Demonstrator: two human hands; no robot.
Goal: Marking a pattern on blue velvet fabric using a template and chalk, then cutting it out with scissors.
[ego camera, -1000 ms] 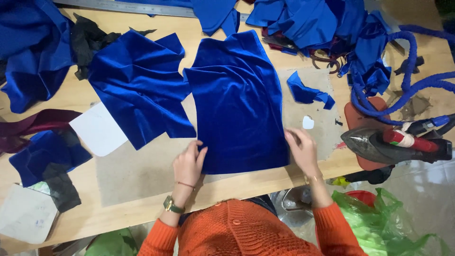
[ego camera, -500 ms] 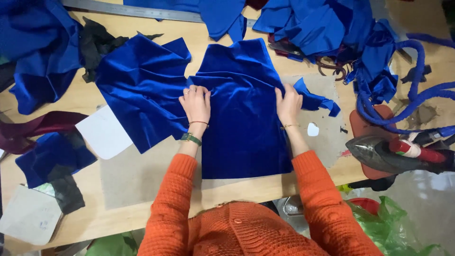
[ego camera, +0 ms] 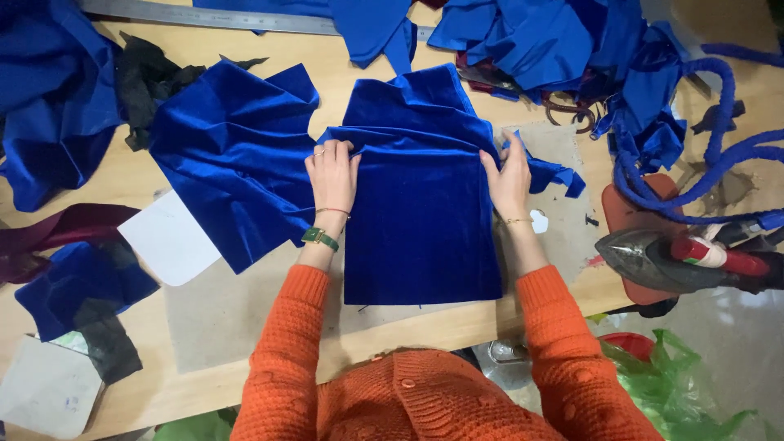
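Note:
A rectangular piece of blue velvet (ego camera: 420, 220) lies flat on the wooden table (ego camera: 139, 392) in front of me. Its upper part is bunched into a ridge. My left hand (ego camera: 331, 175) pinches the velvet at the left end of that ridge. At the right edge, my right hand (ego camera: 508, 175) grips the same fold. I wear orange knitted sleeves and a green watch on the left wrist. A second, crumpled blue velvet piece (ego camera: 233, 155) lies just left of my left hand.
A clothes iron (ego camera: 678, 257) rests at the right edge on a red pad, with a blue cord (ego camera: 719, 163) looping above. Heaps of blue cloth (ego camera: 539, 41) fill the far side. A metal ruler (ego camera: 204, 16), white card (ego camera: 167, 237) and dark scraps (ego camera: 82, 286) lie left.
My hands moved from the velvet's bottom edge up its sides to the upper part, where they now gather the cloth into a fold.

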